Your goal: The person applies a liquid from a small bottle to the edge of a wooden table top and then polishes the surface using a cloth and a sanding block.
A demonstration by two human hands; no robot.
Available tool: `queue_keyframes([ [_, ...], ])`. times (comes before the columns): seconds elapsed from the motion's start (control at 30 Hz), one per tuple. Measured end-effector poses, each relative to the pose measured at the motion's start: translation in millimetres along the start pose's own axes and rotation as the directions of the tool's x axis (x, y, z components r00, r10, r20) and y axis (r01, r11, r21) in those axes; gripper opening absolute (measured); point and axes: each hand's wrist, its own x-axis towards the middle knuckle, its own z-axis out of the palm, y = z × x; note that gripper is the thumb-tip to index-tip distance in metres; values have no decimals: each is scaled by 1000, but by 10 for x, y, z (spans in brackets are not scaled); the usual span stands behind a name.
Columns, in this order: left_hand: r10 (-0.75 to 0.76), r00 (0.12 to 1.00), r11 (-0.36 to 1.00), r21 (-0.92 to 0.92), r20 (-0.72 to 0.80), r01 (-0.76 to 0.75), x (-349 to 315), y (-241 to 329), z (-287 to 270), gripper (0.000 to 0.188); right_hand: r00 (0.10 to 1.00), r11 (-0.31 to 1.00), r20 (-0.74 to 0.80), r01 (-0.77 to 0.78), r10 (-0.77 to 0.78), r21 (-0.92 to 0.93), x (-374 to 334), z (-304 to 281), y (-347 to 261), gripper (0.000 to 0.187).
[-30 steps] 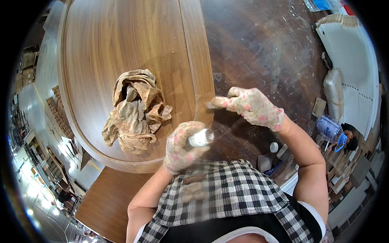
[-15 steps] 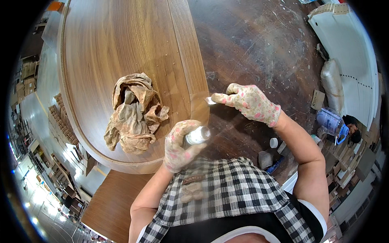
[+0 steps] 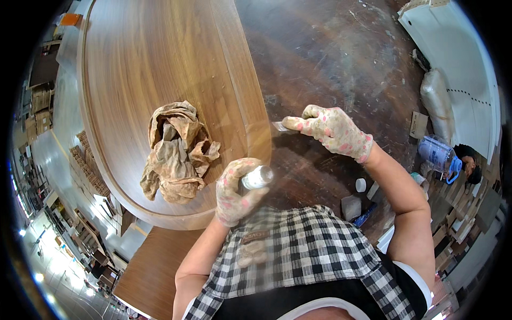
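Observation:
My left hand [image 3: 229, 196], in a glove with pink spots, is closed around a small white bottle [image 3: 257, 177] whose uncapped mouth tilts up to the right. In a matching glove, my right hand [image 3: 336, 132] grips a small flat blade [image 3: 279, 126], the index finger stretched along it; its handle is hidden in the palm. The blade's tip sits just off the right edge of a wood-grain panel [image 3: 160, 69] with a rounded corner. On that panel, left of my left hand, lies a crumpled, stained brown cloth [image 3: 176, 165].
The panel rests on a dark, scuffed tabletop [image 3: 320, 58]. A white cap [image 3: 360, 185], a clear cup-like piece [image 3: 351, 207] and a blue tool [image 3: 365, 215] lie near my right forearm. Further right are a clear water jug [image 3: 434, 156], a plastic-wrapped roll [image 3: 437, 104] and white boards [image 3: 458, 69].
My right hand and the blade have drawn slightly away from the panel's edge. The left hand keeps the bottle in nearly the same place. The whole view has shifted a little.

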Motion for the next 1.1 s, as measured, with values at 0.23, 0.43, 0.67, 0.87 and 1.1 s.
queue_keyframes([
  [0.23,-4,997,1000,-1,-78,4,0,21,53,47,996,999,-81,21,-23,-28,268,116,18,60],
  [0.43,-3,997,1000,20,-75,5,-15,50,58,47,982,997,171,82,-81,2,38,97,-157,58],
  [0.67,78,996,996,45,-33,-77,-60,4,72,47,923,678,-1,-283,386,679,-645,125,-252,34],
  [0.87,34,999,982,-184,12,-31,-109,216,413,61,829,484,-142,-169,541,858,-1084,382,-612,25],
  [1.1,-114,982,899,-404,150,166,-202,622,630,56,784,918,-542,-86,302,387,-1387,563,-1031,30],
])
